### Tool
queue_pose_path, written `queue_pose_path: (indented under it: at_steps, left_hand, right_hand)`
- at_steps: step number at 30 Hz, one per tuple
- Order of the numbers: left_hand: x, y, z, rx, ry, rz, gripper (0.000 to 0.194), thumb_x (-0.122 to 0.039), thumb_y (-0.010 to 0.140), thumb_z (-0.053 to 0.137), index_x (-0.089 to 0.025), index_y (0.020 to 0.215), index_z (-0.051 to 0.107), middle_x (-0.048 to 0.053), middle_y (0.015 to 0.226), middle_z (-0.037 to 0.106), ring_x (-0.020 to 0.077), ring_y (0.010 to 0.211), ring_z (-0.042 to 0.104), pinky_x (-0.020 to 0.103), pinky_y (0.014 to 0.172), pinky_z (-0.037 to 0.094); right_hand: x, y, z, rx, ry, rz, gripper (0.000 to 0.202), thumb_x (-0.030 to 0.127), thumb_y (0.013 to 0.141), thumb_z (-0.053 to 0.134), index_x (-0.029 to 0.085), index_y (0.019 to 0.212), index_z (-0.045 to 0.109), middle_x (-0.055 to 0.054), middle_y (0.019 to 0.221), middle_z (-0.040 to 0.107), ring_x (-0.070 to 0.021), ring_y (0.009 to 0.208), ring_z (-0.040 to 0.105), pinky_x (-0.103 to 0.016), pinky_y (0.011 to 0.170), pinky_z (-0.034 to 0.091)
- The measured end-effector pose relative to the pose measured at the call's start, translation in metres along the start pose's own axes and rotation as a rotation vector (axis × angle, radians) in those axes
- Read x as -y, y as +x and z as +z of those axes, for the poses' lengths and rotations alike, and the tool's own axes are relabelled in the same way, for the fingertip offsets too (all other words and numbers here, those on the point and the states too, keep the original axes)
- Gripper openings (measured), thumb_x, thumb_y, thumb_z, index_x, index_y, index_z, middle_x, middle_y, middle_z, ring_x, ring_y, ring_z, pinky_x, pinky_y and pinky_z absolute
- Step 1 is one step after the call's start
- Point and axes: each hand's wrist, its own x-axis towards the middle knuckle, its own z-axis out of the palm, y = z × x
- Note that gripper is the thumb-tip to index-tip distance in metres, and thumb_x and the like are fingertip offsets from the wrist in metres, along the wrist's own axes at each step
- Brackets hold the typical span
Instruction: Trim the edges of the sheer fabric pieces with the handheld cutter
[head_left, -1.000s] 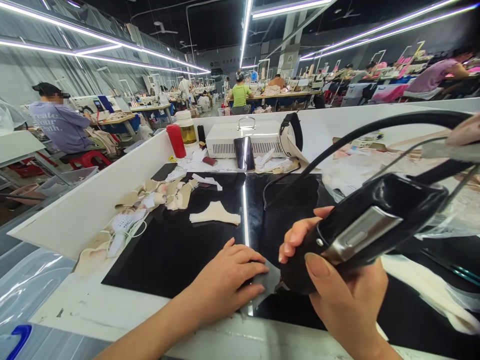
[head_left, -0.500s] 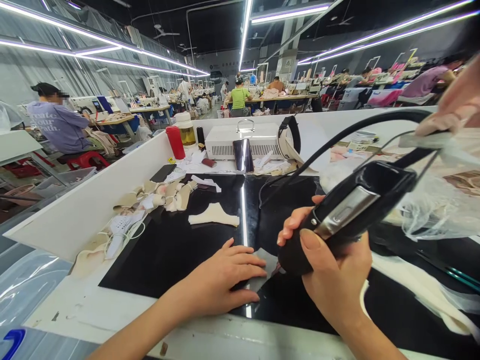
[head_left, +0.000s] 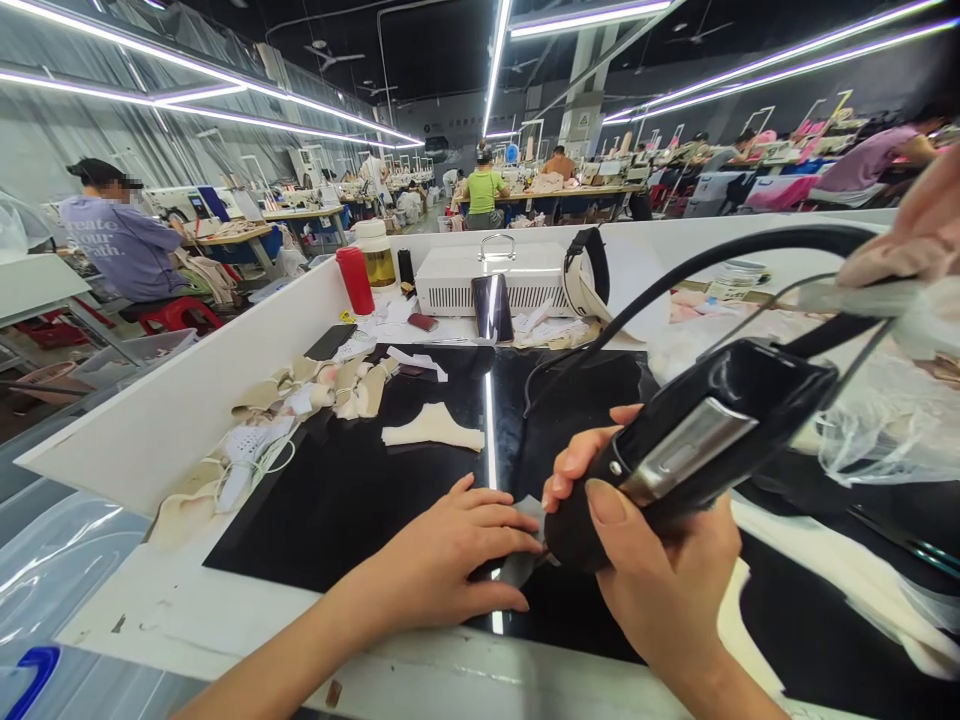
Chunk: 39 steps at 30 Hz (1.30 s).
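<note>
You are partway through a step, judging by how your hands stand at the black mat (head_left: 322,520). Your right hand (head_left: 660,580) is wrapped around the black tool (head_left: 720,430), thumb on top, its nose tipped down over the near part of the mat. Your left hand (head_left: 450,550) lies palm down at the mat's near edge, fingers spread and gripping nothing, the tips resting at a grey piece (head_left: 517,570). That piece is on the mat, between your hands, just beside the nose; whether the nose touches it, you cannot tell here.

As for what is done, 1 cream piece (head_left: 433,428) sits flat near the mat's middle, well apart from the tool; whether it is finished or waiting does not show. The grey piece looks unfinished, since both hands are at it.

Counting up: 1 tool, 1 grey piece, and 1 cream strip (head_left: 855,580) on the mat's right part. More cream material shows behind your right wrist, perhaps separate. Along the mat's left edge is 1 heap of scraps (head_left: 352,385), too tangled to count. Beyond the mat's far edge are 1 phone (head_left: 492,308), 1 white box (head_left: 480,275), 1 red cup (head_left: 355,282) and 1 jar (head_left: 377,260).
</note>
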Motion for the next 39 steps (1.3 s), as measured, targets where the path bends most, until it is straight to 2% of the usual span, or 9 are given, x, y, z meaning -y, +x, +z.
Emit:
queue_pose_path:
  at_steps: [5, 8, 13, 16, 20, 26, 32, 39]
  left_hand:
    - [0.000, 0.002, 0.000, -0.005, -0.027, 0.004, 0.041, -0.045, 0.088, 0.081, -0.028, 0.124, 0.070, 0.004, 0.142, 0.066, 0.0284, 0.140, 0.051, 0.058, 0.126, 0.017]
    - [-0.002, 0.003, -0.002, 0.017, -0.048, -0.014, 0.045, -0.041, 0.086, 0.084, -0.029, 0.126, 0.069, 0.003, 0.142, 0.066, 0.0291, 0.139, 0.052, 0.059, 0.126, 0.017]
    - [-0.001, 0.004, -0.001, 0.020, -0.059, -0.010, 0.054, -0.041, 0.086, 0.084, -0.030, 0.135, 0.064, 0.005, 0.142, 0.065, 0.0303, 0.139, 0.053, 0.061, 0.126, 0.015]
    - [0.000, 0.002, 0.000, 0.015, -0.047, -0.011, 0.055, -0.041, 0.084, 0.086, -0.029, 0.134, 0.065, 0.005, 0.140, 0.067, 0.0308, 0.140, 0.051, 0.060, 0.126, 0.014]
    - [-0.003, -0.002, -0.002, -0.003, -0.042, -0.013, 0.049, -0.048, 0.085, 0.083, -0.028, 0.127, 0.069, 0.005, 0.137, 0.068, 0.0294, 0.139, 0.051, 0.058, 0.127, 0.017]
    - [-0.007, 0.003, -0.001, -0.045, 0.007, -0.009, 0.046, -0.047, 0.090, 0.079, -0.026, 0.129, 0.067, 0.005, 0.141, 0.064, 0.0274, 0.139, 0.051, 0.056, 0.128, 0.017]
    - [-0.004, 0.019, 0.010, -0.011, 0.072, 0.019, 0.054, -0.049, 0.096, 0.071, -0.025, 0.142, 0.060, 0.008, 0.146, 0.061, 0.0306, 0.142, 0.048, 0.061, 0.125, 0.023]
    - [-0.006, 0.019, 0.010, 0.022, 0.067, -0.030, 0.054, -0.046, 0.096, 0.071, -0.025, 0.144, 0.059, 0.008, 0.148, 0.060, 0.0311, 0.141, 0.049, 0.063, 0.125, 0.023]
  right_hand:
    - [0.001, -0.004, 0.002, -0.003, 0.058, 0.028, 0.037, 0.035, 0.088, 0.083, 0.029, 0.117, 0.060, 0.001, 0.087, 0.068, -0.0165, 0.070, 0.067, -0.032, 0.063, 0.060]
    - [0.000, -0.010, 0.003, 0.048, 0.079, 0.032, 0.039, 0.035, 0.090, 0.081, 0.030, 0.121, 0.059, 0.001, 0.089, 0.069, -0.0157, 0.069, 0.067, -0.032, 0.065, 0.061]
    - [-0.002, -0.014, 0.007, 0.086, 0.005, -0.008, 0.020, 0.033, 0.096, 0.074, 0.030, 0.110, 0.061, -0.001, 0.095, 0.071, -0.0176, 0.078, 0.070, -0.035, 0.073, 0.062]
    - [-0.001, -0.012, 0.006, 0.092, 0.000, -0.008, 0.024, 0.037, 0.094, 0.075, 0.030, 0.113, 0.061, 0.000, 0.092, 0.069, -0.0157, 0.070, 0.068, -0.031, 0.064, 0.061]
    - [0.004, -0.001, -0.005, 0.019, 0.016, -0.012, 0.039, 0.035, 0.089, 0.082, 0.029, 0.120, 0.060, 0.002, 0.088, 0.067, -0.0157, 0.067, 0.065, -0.031, 0.059, 0.059]
    - [0.005, 0.022, -0.026, -0.132, -0.095, -0.121, 0.036, 0.030, 0.087, 0.082, 0.029, 0.116, 0.062, 0.002, 0.085, 0.066, -0.0170, 0.068, 0.063, -0.033, 0.060, 0.056]
    - [-0.002, 0.021, -0.027, -0.108, -0.083, -0.102, 0.036, 0.030, 0.089, 0.080, 0.031, 0.119, 0.059, 0.003, 0.089, 0.067, -0.0156, 0.068, 0.064, -0.032, 0.061, 0.057]
    - [-0.007, 0.017, -0.027, -0.115, -0.082, -0.096, 0.037, 0.029, 0.087, 0.081, 0.030, 0.117, 0.059, 0.003, 0.090, 0.069, -0.0153, 0.067, 0.065, -0.031, 0.061, 0.058]
